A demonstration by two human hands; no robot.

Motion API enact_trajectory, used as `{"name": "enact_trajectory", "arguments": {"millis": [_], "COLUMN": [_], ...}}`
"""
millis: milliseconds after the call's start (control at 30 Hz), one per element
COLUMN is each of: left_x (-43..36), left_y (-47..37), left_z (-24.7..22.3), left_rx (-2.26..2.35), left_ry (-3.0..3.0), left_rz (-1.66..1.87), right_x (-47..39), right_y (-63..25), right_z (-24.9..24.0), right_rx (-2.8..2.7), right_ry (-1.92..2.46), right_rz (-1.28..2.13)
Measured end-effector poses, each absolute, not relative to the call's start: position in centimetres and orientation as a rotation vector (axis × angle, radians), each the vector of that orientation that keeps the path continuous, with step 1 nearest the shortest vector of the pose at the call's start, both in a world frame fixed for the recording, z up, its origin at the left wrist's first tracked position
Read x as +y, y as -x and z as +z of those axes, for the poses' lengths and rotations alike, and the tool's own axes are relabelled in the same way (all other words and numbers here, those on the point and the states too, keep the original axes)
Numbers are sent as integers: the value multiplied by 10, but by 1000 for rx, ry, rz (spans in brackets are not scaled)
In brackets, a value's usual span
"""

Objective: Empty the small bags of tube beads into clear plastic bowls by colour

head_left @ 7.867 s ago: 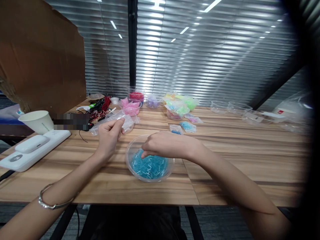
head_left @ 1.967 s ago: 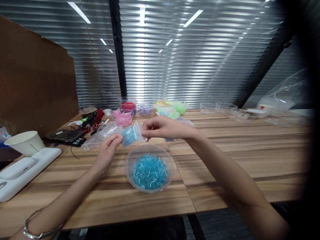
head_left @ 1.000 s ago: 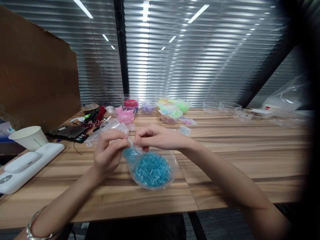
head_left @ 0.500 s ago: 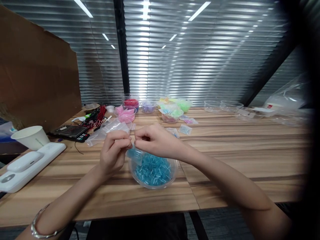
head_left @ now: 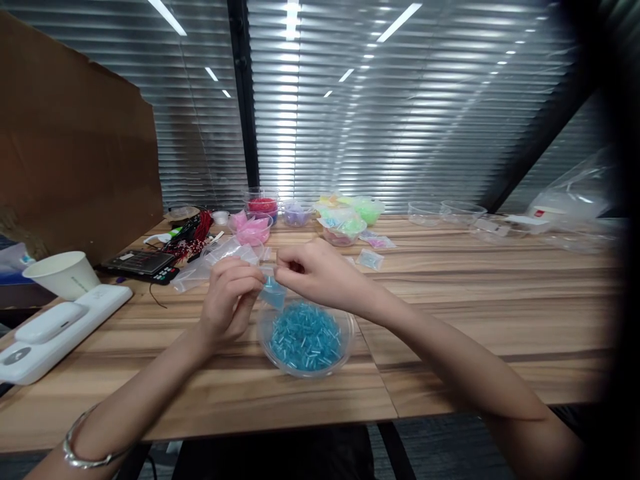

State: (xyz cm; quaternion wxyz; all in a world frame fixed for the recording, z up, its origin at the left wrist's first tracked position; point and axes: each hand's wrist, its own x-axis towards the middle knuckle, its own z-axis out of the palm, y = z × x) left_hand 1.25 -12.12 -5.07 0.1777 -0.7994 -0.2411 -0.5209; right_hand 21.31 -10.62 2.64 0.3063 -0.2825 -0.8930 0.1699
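Between my two hands hangs a small clear plastic bag (head_left: 273, 293) with blue pieces in its lower part. My left hand (head_left: 231, 297) pinches its top edge on the left, fingers closed. On the right, my right hand (head_left: 320, 275) is curled with its fingertips closed at the bag's other top corner. Just below and to the right of the bag stands a round clear plastic bowl (head_left: 350, 340). Many short blue tube-like beads (head_left: 306, 337) are heaped in it. Neither hand touches the bowl.
Behind my hands are bowls of pink packets (head_left: 253, 230), purple pieces (head_left: 297, 213) and green pieces (head_left: 369, 211). A small filled bag (head_left: 370, 259) lies nearby. Left are a paper cup (head_left: 63, 275), a white power strip (head_left: 70, 333) and a cardboard sheet (head_left: 80, 133). Clear containers (head_left: 463, 212) stand back right.
My hands have moved slightly up and apart, the right one shifting right. The small bag now hangs more upright and shows more fully between them, above the bowl's far rim.
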Motion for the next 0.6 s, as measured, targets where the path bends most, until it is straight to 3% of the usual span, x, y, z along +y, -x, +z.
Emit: {"name": "enact_trajectory", "arguments": {"millis": [200,433,600], "left_x": [-116,-119,-127], "left_y": [-14,-25,-32], "left_z": [-56,-52,-44], "left_rx": [-787,-697,-653], "left_ry": [2121,2361,2184], "left_rz": [-1685,-1810,-1738], "right_x": [-113,-117,-115], "right_y": [-211,-211,-221], "right_z": [25,27,33], "right_rx": [-2383,-2336,-2460], "right_ry": [713,750,817], "right_rz": [675,754,511]}}
